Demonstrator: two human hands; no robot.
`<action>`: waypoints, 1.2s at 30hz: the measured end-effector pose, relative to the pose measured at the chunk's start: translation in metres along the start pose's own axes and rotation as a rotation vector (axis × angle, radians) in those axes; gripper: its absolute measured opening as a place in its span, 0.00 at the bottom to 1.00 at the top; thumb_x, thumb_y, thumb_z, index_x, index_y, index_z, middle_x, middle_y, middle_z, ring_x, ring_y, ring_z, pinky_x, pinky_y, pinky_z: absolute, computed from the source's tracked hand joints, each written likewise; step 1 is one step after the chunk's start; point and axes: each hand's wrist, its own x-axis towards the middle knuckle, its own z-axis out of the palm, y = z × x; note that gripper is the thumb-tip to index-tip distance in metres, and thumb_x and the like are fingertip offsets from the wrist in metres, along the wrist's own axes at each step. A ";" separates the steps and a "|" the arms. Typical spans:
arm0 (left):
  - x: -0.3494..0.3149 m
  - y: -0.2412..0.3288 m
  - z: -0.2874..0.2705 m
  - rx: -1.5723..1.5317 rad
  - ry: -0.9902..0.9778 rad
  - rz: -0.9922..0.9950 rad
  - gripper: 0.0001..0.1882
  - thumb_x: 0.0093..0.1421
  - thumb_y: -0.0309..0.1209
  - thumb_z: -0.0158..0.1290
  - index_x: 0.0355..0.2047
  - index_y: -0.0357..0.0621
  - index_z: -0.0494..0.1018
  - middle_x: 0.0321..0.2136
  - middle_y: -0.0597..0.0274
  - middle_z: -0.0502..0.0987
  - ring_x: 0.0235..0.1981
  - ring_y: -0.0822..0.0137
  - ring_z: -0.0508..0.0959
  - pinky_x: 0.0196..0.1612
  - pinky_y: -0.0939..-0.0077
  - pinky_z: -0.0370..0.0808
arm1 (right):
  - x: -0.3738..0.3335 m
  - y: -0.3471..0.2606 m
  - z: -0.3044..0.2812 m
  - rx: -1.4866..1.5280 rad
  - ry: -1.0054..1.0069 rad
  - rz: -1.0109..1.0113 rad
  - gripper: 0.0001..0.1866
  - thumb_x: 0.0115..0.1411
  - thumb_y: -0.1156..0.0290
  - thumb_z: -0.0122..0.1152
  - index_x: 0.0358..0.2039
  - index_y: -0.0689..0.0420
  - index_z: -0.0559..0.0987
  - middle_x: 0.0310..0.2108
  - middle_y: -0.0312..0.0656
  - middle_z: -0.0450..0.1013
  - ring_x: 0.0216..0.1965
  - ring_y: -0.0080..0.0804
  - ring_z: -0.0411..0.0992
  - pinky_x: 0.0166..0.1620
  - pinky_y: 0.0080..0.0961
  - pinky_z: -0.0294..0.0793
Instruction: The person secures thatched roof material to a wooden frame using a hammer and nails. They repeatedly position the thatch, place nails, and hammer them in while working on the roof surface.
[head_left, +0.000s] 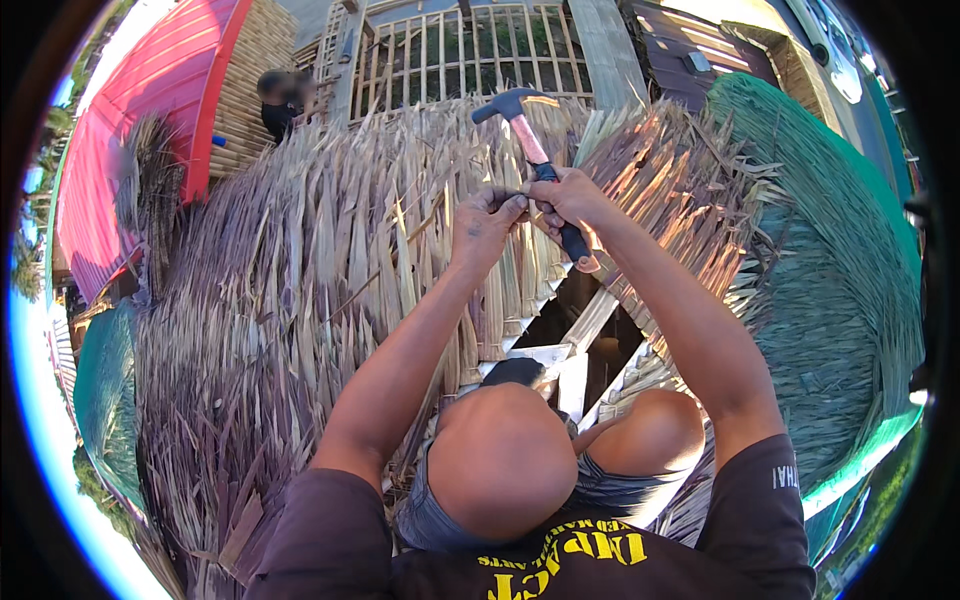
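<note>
Obs.: hammer [530, 146] in the right hand [566, 200], seen over the thatch roof [300, 285], head toward the roof's far edge, butt end toward the opening [556, 325]. Right hand wrapped round the handle partway along, not at its end; black grip projects below the fingers. Probable reason: a mid-handle hold balances the tool and leaves thumb and fingertips usable beside the other hand.

Left hand [487, 222]: fingers curled, thumb against fingertips, just beside the right hand's fingers. Looks like a pinch on something small; cannot tell whether anything sits between them.

Both arms reach past the bent knees [508, 465], which are near the opening's near edge. Judged purpose: close handwork in plain sight, body weight kept low. Pale timber [590, 320] crosses the opening, bare of leaves there; the thatch's cut border runs along its left edge. Leaf strips lie mostly lengthwise toward the near edge, overlapping, presumably to shed water. Green roof [835, 290] beyond the right edge.
</note>
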 end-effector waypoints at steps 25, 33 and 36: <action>-0.562 0.045 -0.343 0.932 1.228 -0.023 0.13 0.59 0.31 0.61 0.44 0.43 0.80 0.34 0.52 0.84 0.34 0.60 0.84 0.40 0.69 0.79 | -0.286 -0.099 0.409 -1.212 -0.866 -0.901 0.12 0.62 0.66 0.55 0.34 0.64 0.74 0.27 0.59 0.75 0.34 0.60 0.75 0.39 0.49 0.73; -0.794 0.008 -0.385 1.232 1.725 -1.023 0.09 0.59 0.36 0.58 0.41 0.61 0.80 0.59 0.45 0.67 0.61 0.43 0.65 0.63 0.41 0.58 | -0.330 -0.084 0.444 -1.318 -1.118 -1.100 0.18 0.65 0.56 0.56 0.36 0.62 0.73 0.25 0.54 0.77 0.32 0.58 0.77 0.37 0.51 0.75; -0.801 0.016 -0.387 1.123 1.694 -1.037 0.10 0.59 0.37 0.58 0.41 0.61 0.80 0.60 0.48 0.66 0.61 0.43 0.66 0.61 0.37 0.58 | -0.333 -0.083 0.446 -1.322 -1.094 -1.108 0.17 0.65 0.57 0.56 0.37 0.61 0.74 0.24 0.54 0.77 0.32 0.58 0.77 0.37 0.51 0.75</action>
